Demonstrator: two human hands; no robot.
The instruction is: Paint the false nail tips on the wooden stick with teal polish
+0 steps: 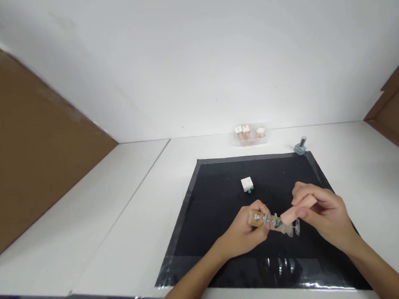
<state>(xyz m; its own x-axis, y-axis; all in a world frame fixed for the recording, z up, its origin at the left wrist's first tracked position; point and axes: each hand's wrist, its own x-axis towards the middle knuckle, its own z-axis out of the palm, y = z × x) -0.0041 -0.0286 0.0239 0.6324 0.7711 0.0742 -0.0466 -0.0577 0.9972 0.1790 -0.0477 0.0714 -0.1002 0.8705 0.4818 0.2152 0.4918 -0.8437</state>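
Observation:
Above the front part of the black mat (207, 222), my left hand (246, 230) is closed around one end of a yellowish stick (254, 217) bearing a row of small clear and teal nail tips (290, 229). My right hand (323, 209) pinches a pale pink, bar-shaped brush cap (297, 209), its lower end meeting the teal tips near the middle of the row. The bristles are too small to make out clearly. Beyond my hands, a small white square bottle (247, 183) lies on the mat with teal at its neck and no cap on it.
A clear plastic tray (235, 140) at the back wall holds several white bottles with pink caps. A teal bottle with a silver cap (300, 148) lies at the mat's back right corner. Brown panels (31, 147) close off both sides of the white table (123, 237).

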